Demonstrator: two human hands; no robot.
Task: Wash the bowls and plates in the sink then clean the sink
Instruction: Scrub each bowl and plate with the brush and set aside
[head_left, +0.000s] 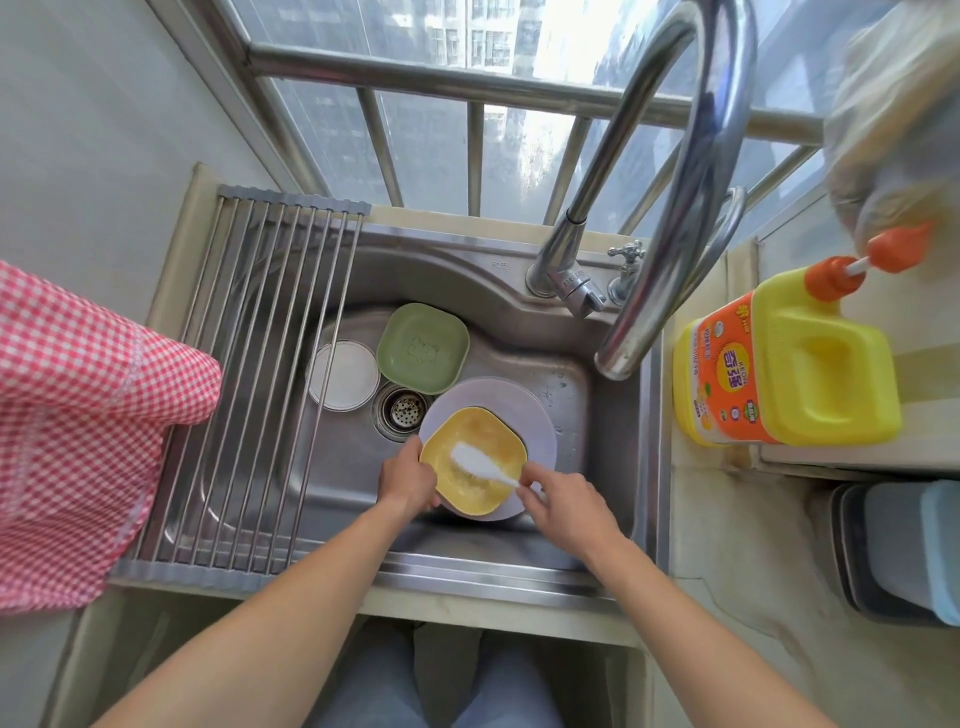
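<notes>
Sink: a stainless steel sink basin (524, 332) set into a pale table (727, 525), with a round perforated drain strainer (401, 410) near its middle.
Drying rack: a roll-up rack of steel rods (260, 374) lies over the left part of the sink.
Cloth: a red-and-white checked cloth (78, 426) hangs at the left, its edge over the rack.
Tap: a tall curved chrome tap (670, 171) rises from the back rim, its spout end above the basin's right side; a small cross-handled valve (627, 262) stands just beside its base.
Detergent: a yellow plastic jug with an orange label and orange pump top (789, 364) stands on the table right of the sink.
Lilac plate: a round pale lilac plate (530, 410) lies in the basin, right of the drain.
Yellow bowl: a squarish yellow bowl (493, 436) sits on the lilac plate, tilted toward the person.
Green bowl: a squarish green bowl (422, 347) rests behind the drain.
White dish: a small round white dish (344, 375) leans at the basin's left wall, touching the green bowl.
Left hand: the left hand (408, 480) grips the yellow bowl's near-left rim.
Right hand: the right hand (563, 506) grasps the handle of a white dish brush (480, 461), whose head presses inside the yellow bowl.
</notes>
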